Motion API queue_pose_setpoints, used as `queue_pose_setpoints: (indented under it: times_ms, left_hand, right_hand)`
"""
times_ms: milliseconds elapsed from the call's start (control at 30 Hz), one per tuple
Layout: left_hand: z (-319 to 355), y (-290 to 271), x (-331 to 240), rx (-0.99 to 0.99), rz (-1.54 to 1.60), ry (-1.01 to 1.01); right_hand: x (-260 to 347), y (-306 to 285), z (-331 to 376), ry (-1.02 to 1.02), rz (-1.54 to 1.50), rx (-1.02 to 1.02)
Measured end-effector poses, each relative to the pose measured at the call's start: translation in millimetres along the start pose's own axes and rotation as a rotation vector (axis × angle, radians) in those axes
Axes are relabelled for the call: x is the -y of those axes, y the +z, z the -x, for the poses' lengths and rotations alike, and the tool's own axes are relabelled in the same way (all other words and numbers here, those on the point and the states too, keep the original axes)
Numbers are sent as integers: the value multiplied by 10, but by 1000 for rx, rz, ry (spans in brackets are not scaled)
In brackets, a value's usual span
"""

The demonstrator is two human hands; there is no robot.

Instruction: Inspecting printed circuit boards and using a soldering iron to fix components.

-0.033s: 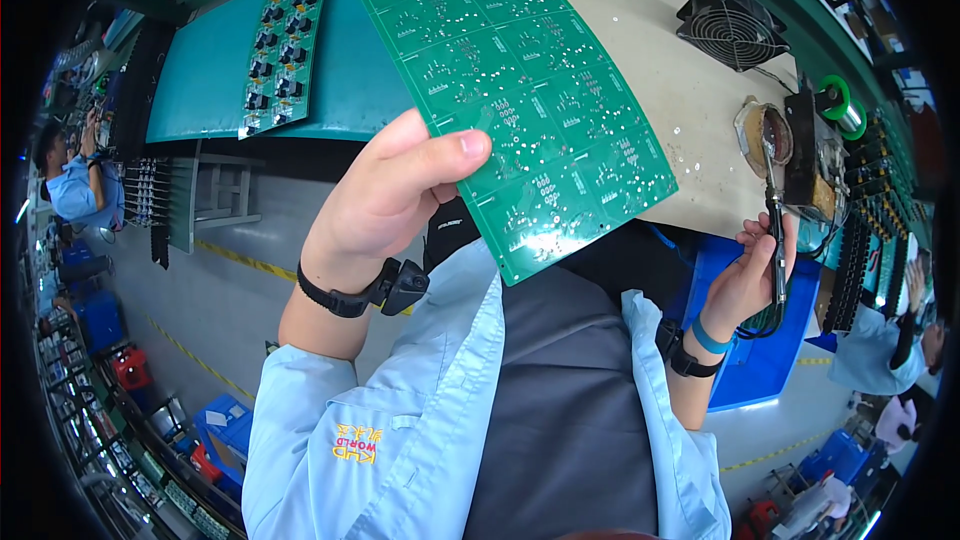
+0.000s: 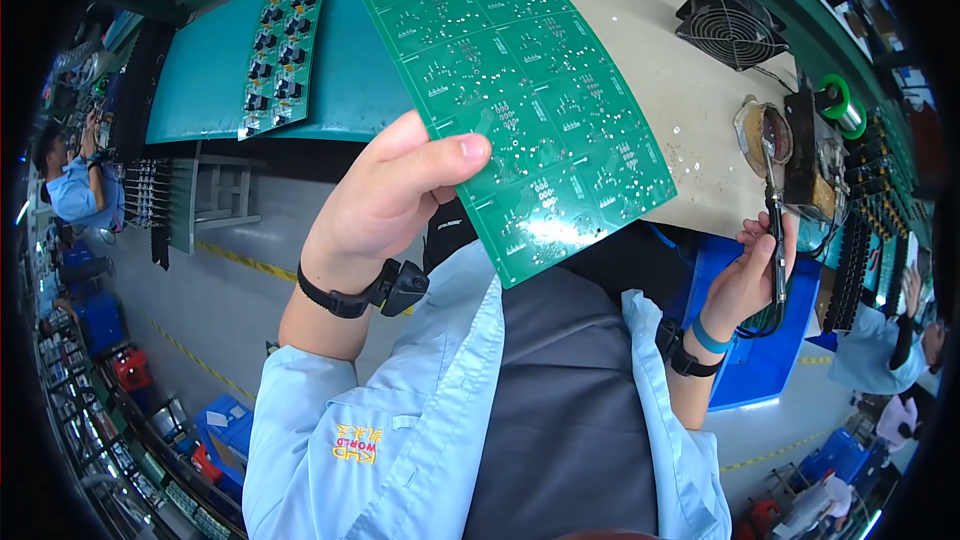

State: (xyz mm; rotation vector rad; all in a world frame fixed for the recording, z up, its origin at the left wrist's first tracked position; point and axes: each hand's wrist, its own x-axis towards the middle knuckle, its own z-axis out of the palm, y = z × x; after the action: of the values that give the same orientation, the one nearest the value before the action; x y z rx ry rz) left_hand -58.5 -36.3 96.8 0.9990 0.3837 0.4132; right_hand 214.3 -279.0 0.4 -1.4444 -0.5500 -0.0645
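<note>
Fingers of the left hand (image 2: 385, 205) are pinching the green circuit board (image 2: 520, 90) by its lower edge, up over the bench (image 2: 690, 100). Looks light, stiff, bit fragile. Right hand (image 2: 745, 280) is gripping a soldering iron (image 2: 775, 230).

Bench notes — we see a second green circuit board (image 2: 278, 45), studded with black parts, lying on a teal mat (image 2: 205, 90) at the bench's left. On the pale benchtop (image 2: 690, 90) a black fan (image 2: 727, 28) sits at the far right edge, with a green spool (image 2: 838, 98) just beyond it. A round tin (image 2: 760, 130) rests near the right rim. Below the bench we note a blue bin (image 2: 760, 350) — and yellow floor lines (image 2: 235, 258) on grey floor. A co-worker in blue (image 2: 75, 185) sits far left.
</note>
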Motion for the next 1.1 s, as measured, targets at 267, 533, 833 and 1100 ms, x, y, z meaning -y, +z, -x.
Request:
queue_pose_setpoints:
  times_ms: [267, 533, 833, 1100]
  left_hand:
    - [26, 5, 43, 31, -1, -34]
    - [29, 7, 46, 58, -33, -44]
    - [55, 0, 68, 106, -80, -52]
    - [104, 35, 87, 139, -96, -61]
  right_hand:
    - [-38, -17, 6, -2, 16, -4]
    - [-62, -25, -6, 4, 28, -15]
    - [-49, -2, 4, 9, 22, -17]
    - [-24, 2, 9, 10, 10, -20]
